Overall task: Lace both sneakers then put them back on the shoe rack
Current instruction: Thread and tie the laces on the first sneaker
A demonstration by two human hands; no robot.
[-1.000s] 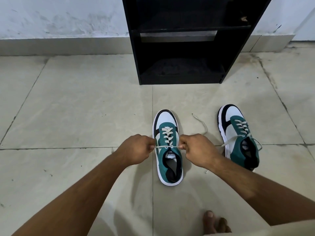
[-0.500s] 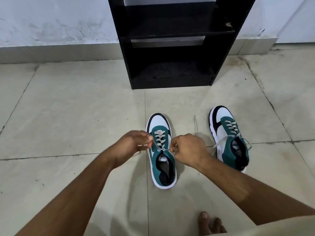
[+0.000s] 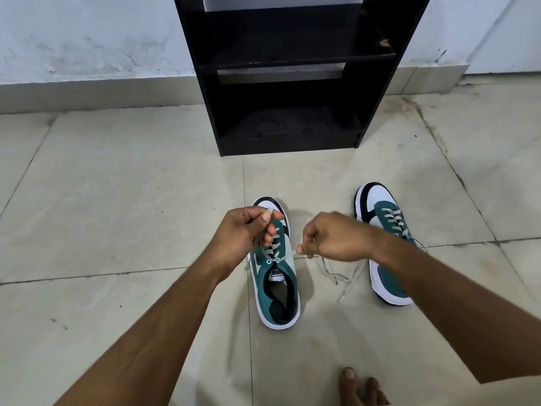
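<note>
**Tying off the near sneaker: keep both lace ends taut and even**

Left hand [image 3: 244, 234] is raised over the toe of the near sneaker [image 3: 276, 285], fingers curled around one lace end, which runs down to the top eyelets. Right hand [image 3: 333, 240] sits just to the right of that shoe's tongue, pinching the other lace end [image 3: 294, 251] between thumb and forefinger. Both hands are clenched on lace; neither is free.

The second sneaker [image 3: 386, 247] stands on the floor beyond and under the right forearm, laced up the front, its loose ends [image 3: 341, 278] trailing on the tile between the two shoes. The black shoe rack [image 3: 288, 68] is ahead of both hands, well apart, its shelves bare as far as visible.

Judgement: lacing on the near shoe looks complete to the top eyelets; the step in hand is the knot.
- Draw both ends to matching length before crossing.
- Keep tension low and outward so the shoe does not lift or twist.
- Keep the other shoe's stray ends out of the knot.

Likely slip: the left-hand end looks short, which would give an uneven bow.
</note>
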